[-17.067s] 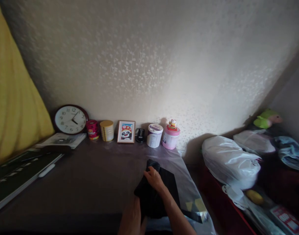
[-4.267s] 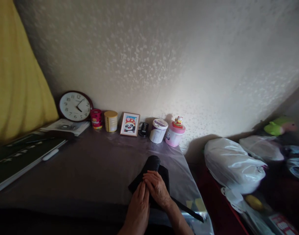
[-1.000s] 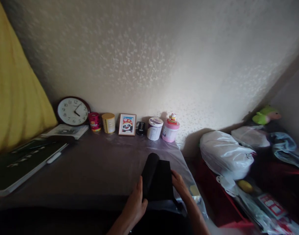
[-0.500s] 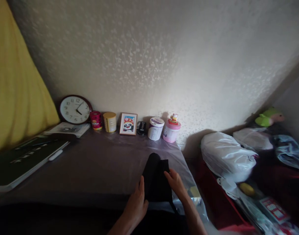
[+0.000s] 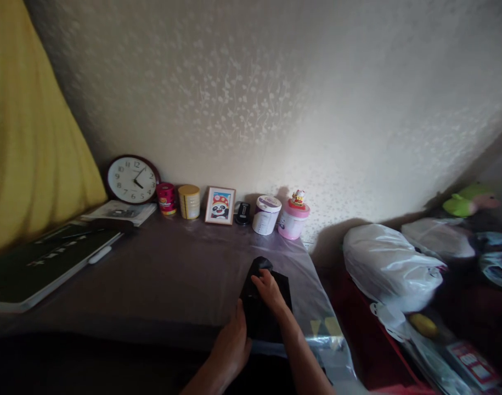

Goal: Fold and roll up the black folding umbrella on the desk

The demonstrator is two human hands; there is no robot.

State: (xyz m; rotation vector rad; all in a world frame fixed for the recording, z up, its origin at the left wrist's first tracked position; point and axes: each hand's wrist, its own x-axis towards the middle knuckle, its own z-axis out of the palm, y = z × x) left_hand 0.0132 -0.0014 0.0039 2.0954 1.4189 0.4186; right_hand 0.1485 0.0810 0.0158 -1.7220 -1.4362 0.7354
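A folded black cloth (image 5: 260,322) lies near the front right of a dark table (image 5: 160,280) covered with clear plastic. My right hand (image 5: 268,289) lies on top of the cloth, its fingers curled over the rolled far end. At the cloth's near left edge my left hand (image 5: 232,343) touches it, thumb up against its side and the other fingers hidden beneath. The light is dim and the cloth's folds are hard to make out.
Along the wall stand a round clock (image 5: 133,179), a red tin (image 5: 166,198), a yellow tin (image 5: 189,201), a small panda picture (image 5: 220,206), a white tub (image 5: 266,214) and a pink tub (image 5: 292,220). Books (image 5: 49,260) lie left. White bags (image 5: 393,269) pile right.
My right hand has moved from the cloth's right edge onto its top, toward the rolled far end. My left hand stays at the near left edge. The camera shifted slightly.
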